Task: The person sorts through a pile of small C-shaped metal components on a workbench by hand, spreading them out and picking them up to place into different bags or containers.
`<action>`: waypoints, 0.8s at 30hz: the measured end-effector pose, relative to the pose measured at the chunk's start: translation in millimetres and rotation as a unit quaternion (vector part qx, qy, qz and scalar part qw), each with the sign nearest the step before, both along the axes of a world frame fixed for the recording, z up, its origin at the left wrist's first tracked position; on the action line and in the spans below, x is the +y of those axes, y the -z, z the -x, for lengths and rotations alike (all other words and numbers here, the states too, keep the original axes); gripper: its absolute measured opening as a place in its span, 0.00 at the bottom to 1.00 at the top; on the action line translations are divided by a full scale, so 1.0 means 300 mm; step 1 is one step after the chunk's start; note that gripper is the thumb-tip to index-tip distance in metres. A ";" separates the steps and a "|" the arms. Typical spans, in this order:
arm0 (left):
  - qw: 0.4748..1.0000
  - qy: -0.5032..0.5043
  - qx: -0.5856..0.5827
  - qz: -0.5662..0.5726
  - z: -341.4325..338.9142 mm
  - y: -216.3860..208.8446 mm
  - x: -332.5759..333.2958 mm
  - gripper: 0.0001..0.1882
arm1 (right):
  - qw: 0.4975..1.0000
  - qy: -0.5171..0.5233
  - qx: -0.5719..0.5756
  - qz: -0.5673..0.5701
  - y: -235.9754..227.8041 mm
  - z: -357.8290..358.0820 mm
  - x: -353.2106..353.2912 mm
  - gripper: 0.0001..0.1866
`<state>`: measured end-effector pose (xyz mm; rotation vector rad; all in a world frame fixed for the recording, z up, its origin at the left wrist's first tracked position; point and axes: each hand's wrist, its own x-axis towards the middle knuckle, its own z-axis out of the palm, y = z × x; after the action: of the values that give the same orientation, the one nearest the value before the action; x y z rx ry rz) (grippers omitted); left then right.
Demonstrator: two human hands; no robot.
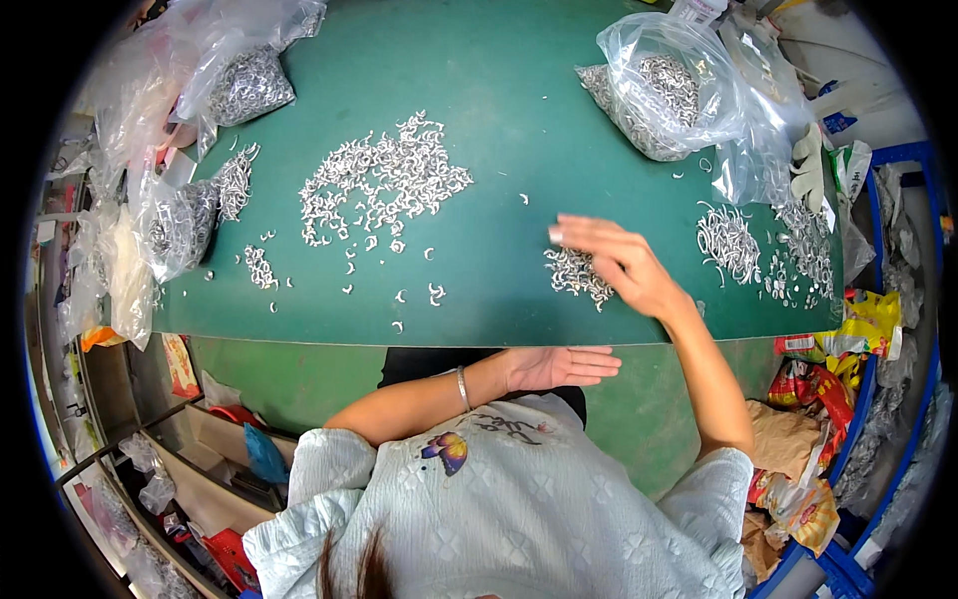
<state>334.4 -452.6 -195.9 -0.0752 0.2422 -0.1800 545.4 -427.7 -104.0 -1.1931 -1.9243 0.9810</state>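
Small curved silvery metal pieces lie in heaps on the green table [479, 270]. My right hand [629, 262] is bent over a small pile of these metal pieces [576, 277], its fingers stretched out and a little blurred, touching or just above the pile. Below the table's near edge, my left hand [559, 368] is held palm up with straight fingers and nothing in it. The larger heap of metal pieces [384, 180] spreads out left of the middle, with a few loose ones in front of it.
At the back right stands an open clear bag [669, 90] full of metal pieces. More filled bags [249, 88] sit at the left. Further heaps [728, 240] lie near the right edge, beside a pale glove [806, 168]. Colourful packets [868, 324] fill a blue rack at the right.
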 end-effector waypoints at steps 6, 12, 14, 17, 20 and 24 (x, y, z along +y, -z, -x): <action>1.000 -0.004 -0.013 0.000 -0.009 -0.002 0.009 0.39 | 0.994 -0.046 -0.098 -0.020 0.010 0.088 0.186 0.24; 0.998 -0.005 -0.066 0.006 -0.011 0.016 0.003 0.40 | 0.993 -0.090 -0.062 0.042 -0.009 0.036 -0.008 0.24; 0.997 0.000 -0.073 0.022 -0.020 0.014 0.006 0.41 | 0.993 -0.081 -0.044 0.067 -0.023 0.018 -0.073 0.24; 0.995 -0.010 -0.082 0.049 -0.037 -0.007 0.005 0.41 | 0.992 -0.004 -0.125 -0.010 -0.050 0.009 -0.073 0.30; 0.994 -0.017 -0.097 0.043 -0.046 -0.009 0.006 0.42 | 0.982 -0.005 -0.187 -0.021 -0.031 0.025 -0.092 0.35; 0.975 -0.040 -0.088 0.199 -0.051 -0.003 0.005 0.42 | 0.980 -0.026 -0.198 -0.020 -0.017 0.058 -0.165 0.35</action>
<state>349.8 -451.2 -195.1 -0.4642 0.0230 -0.1516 527.9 -477.3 -99.0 -1.4020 -2.2791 0.7669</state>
